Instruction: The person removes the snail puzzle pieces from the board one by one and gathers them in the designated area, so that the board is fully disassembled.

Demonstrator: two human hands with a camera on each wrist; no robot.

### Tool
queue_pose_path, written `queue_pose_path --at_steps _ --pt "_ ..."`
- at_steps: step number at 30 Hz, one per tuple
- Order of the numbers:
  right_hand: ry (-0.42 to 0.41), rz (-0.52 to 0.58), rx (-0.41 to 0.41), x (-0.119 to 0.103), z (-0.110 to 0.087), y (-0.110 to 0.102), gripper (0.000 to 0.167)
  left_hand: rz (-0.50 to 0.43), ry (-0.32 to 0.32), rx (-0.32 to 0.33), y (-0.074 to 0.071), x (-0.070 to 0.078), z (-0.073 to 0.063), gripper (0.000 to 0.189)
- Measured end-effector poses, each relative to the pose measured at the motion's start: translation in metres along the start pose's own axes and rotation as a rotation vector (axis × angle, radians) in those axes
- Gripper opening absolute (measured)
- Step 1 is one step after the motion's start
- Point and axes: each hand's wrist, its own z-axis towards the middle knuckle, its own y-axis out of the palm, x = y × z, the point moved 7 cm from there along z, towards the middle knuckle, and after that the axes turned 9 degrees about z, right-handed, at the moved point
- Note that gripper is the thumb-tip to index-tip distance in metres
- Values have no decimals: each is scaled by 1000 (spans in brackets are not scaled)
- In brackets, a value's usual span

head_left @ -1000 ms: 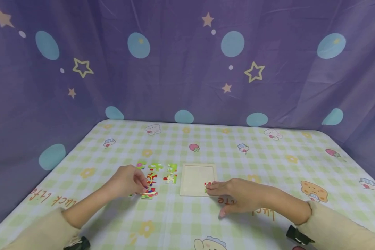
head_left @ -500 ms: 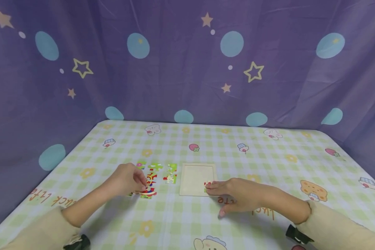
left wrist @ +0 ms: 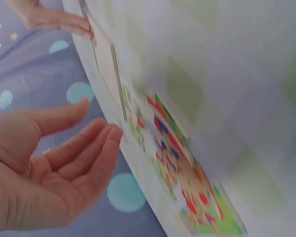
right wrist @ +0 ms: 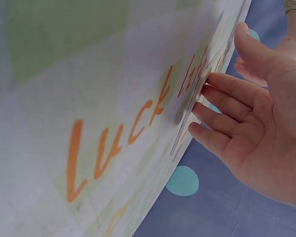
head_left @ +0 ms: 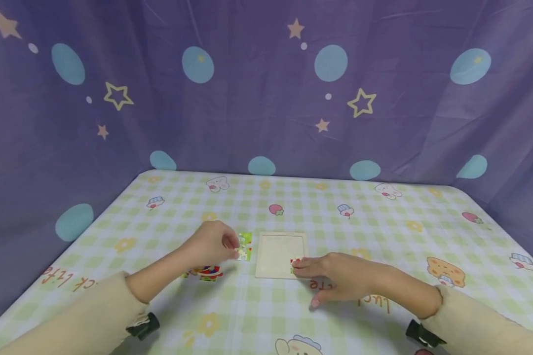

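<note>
My left hand (head_left: 210,242) hovers over the left part of the table, close to a green puzzle piece (head_left: 246,238). In the left wrist view its thumb and loosely bent fingers (left wrist: 91,163) stand apart, with nothing between them. Below that hand lie colourful jigsaw pieces (left wrist: 187,173), partly blurred; the head view shows a red and blue one (head_left: 209,271) by the forearm. My right hand (head_left: 344,277) rests its fairly straight fingers on a red and green puzzle piece (head_left: 293,268) in the near right corner of the pale square puzzle tray (head_left: 271,256). The fingers hide part of that piece.
A checked tablecloth (head_left: 266,315) with printed cartoons and lettering covers the table. Behind it hangs a purple curtain (head_left: 266,118) with stars and blue dots. Dark wrist-worn devices (head_left: 143,326) sit at both sleeves.
My left hand has moved right and slightly away from me, from the red and blue pieces toward the green ones beside the tray. The right hand has stayed in place on its piece.
</note>
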Motion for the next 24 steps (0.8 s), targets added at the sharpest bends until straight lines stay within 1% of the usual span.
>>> queue_pose_path --at_steps 2,6,9,11,14,18,21,24 --pt "5 1 -1 0 0 0 68 -16 56 -19 7 9 4 10" --pt "15 25 -9 0 0 0 68 -51 147 -69 26 23 14 14" --pt "23 45 -14 1 0 1 68 -58 212 -71 37 36 20 14" --pt "28 53 -13 2 0 2 67 -44 252 -63 43 44 24 14" --pt "26 56 -9 3 1 2 66 -27 284 -71 50 56 27 17" --pt "10 67 -5 3 1 2 65 29 308 -92 59 69 30 23" --pt "-9 72 -2 1 0 1 65 94 332 -81 63 76 32 24" --pt "-19 81 0 0 0 0 64 132 344 -63 65 80 33 22"
